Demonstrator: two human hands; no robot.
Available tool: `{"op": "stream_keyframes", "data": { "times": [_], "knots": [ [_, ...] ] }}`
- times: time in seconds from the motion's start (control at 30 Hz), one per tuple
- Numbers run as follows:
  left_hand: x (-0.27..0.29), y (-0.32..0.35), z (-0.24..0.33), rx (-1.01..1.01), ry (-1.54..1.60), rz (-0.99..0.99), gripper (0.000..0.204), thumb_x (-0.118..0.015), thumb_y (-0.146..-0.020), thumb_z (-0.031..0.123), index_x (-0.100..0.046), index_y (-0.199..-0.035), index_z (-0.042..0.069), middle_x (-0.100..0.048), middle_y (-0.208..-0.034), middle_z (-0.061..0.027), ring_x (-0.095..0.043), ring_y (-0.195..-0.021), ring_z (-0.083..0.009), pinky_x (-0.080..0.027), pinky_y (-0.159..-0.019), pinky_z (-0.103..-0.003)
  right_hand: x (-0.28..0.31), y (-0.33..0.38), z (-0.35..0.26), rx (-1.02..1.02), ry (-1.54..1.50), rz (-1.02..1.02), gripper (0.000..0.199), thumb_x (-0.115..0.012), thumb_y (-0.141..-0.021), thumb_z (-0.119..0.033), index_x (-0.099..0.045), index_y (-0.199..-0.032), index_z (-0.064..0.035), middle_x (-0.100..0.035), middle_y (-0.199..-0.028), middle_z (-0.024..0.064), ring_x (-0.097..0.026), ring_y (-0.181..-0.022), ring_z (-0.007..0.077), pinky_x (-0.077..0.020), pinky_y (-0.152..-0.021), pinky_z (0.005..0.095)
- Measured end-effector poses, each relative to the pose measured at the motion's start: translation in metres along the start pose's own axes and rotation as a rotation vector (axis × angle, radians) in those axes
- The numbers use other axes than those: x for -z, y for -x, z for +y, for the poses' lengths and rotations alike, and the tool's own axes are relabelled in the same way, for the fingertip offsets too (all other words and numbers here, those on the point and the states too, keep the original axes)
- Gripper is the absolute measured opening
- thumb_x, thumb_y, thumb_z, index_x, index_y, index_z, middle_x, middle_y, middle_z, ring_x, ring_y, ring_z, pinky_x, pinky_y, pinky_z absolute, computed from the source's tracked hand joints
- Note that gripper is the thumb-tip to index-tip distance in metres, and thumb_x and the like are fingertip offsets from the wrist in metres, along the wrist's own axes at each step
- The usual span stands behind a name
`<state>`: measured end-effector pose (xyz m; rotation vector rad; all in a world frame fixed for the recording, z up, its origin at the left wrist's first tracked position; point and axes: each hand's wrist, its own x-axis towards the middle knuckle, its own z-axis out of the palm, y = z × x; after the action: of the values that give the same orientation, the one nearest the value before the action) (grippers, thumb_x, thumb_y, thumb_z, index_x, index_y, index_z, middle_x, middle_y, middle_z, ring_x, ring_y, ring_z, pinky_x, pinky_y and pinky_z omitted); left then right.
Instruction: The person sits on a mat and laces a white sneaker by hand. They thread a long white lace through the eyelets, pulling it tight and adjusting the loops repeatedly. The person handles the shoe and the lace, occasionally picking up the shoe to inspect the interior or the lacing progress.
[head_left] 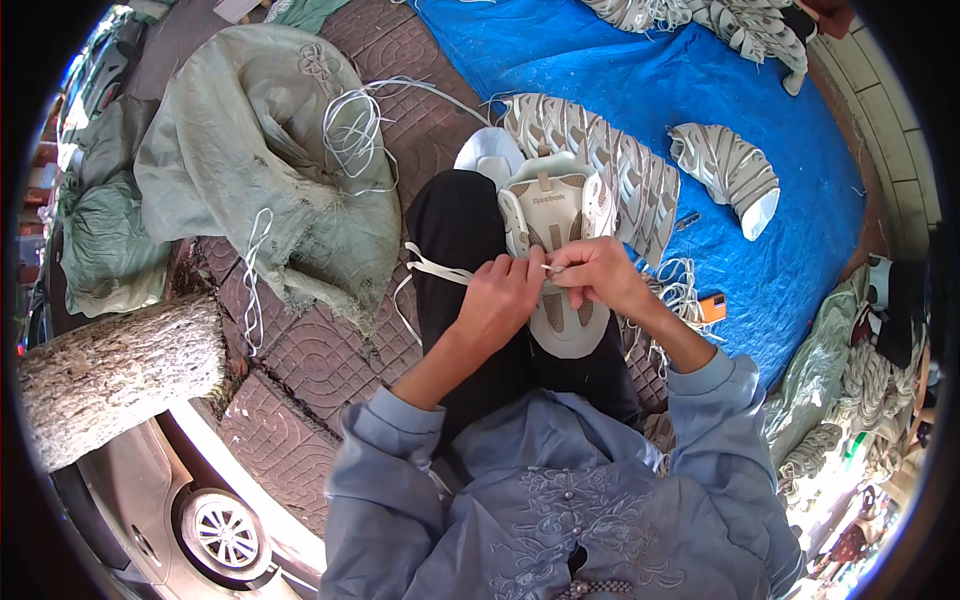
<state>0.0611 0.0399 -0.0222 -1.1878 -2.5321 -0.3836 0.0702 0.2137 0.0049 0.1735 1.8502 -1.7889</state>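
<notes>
A beige and white shoe upper [555,205] rests on my lap, its toe toward me and its tongue lying away. My left hand [500,300] is closed at the shoe's left side. A white shoelace [440,270] trails out of it to the left, over my dark trouser leg. From the right, my right hand [597,280] pinches a short stretch of lace over the middle of the shoe. Both sets of fingertips almost meet there and hide part of the eyelets. Just beyond the shoe, a white rounded shoe part [489,152] shows.
A blue tarp [800,300] on the right bears a row of nested shoe uppers [610,160], a smaller stack [725,170], a lace bundle [680,290] and an orange object [712,308]. To the left lie a greenish sack [220,130], loose laces [352,130] and a tree trunk [130,375].
</notes>
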Motion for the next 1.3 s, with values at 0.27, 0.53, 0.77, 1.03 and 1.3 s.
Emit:
{"op": "stream_keyframes", "data": {
  "times": [0.27, 0.53, 0.77, 1.03, 1.3],
  "knots": [
    [0.015, -0.028, -0.018, 0.021, 0.133, -0.416, 0.011, -0.057, -0.067, 0.01, -0.053, -0.072, 0.002, -0.056, -0.057, -0.0096, -0.058, -0.053, -0.0218, -0.045, -0.047, -0.03, 0.029, 0.011, 0.005, 0.056, -0.026, 0.185, 0.012, -0.062, -0.074, -0.013, -0.064, -0.074, -0.0014, -0.056, -0.058, 0.0007, -0.045, -0.043, 0.0046, -0.0325, -0.041, 0.0184],
    [0.014, -0.033, -0.016, 0.277, 0.438, -0.315, 0.008, -0.056, -0.071, 0.009, -0.052, -0.068, 0.003, -0.057, -0.057, -0.0126, -0.059, -0.056, -0.0274, -0.044, -0.049, -0.039, 0.042, 0.012, 0.03, 0.496, 0.357, 0.367, 0.011, -0.061, -0.075, -0.017, -0.064, -0.076, -0.006, -0.056, -0.063, 0.0046, -0.051, -0.052, 0.0144, -0.0409, -0.049, 0.0269],
    [0.016, -0.038, -0.01, -0.193, -0.031, 0.014, 0.014, -0.061, -0.064, 0.008, -0.048, -0.069, 0.006, -0.052, -0.063, -0.0046, -0.052, -0.064, -0.0178, -0.038, -0.052, -0.03, 0.053, 0.007, 0.039, 0.724, 0.906, 0.364, 0.009, -0.056, -0.074, -0.018, -0.057, -0.072, -0.0095, -0.053, -0.066, 0.0067, -0.055, -0.064, 0.0253, -0.0446, -0.055, 0.0352],
    [-0.003, -0.056, 0.012, 0.333, 0.425, -0.072, 0.01, -0.056, -0.072, 0.005, -0.052, -0.082, 0.004, -0.057, -0.067, -0.0122, -0.057, -0.064, -0.0297, -0.045, -0.057, -0.039, 0.051, -0.004, 0.038, 0.761, 1.008, 0.36, 0.009, -0.058, -0.068, -0.016, -0.054, -0.065, -0.0078, -0.052, -0.062, 0.0066, -0.055, -0.06, 0.0252, -0.0444, -0.051, 0.0356],
    [-0.005, -0.09, 0.011, 0.517, 0.573, -0.415, 0.015, -0.051, -0.071, 0.011, -0.064, -0.076, 0.005, -0.06, -0.071, -0.0164, -0.059, -0.069, -0.0324, -0.046, -0.064, -0.04, 0.056, -0.016, 0.028, 0.703, 1.132, 0.26, 0.007, -0.061, -0.061, -0.013, -0.057, -0.064, -0.008, -0.052, -0.06, 0.0057, -0.056, -0.057, 0.0236, -0.0449, -0.049, 0.0347]
  ]
}}
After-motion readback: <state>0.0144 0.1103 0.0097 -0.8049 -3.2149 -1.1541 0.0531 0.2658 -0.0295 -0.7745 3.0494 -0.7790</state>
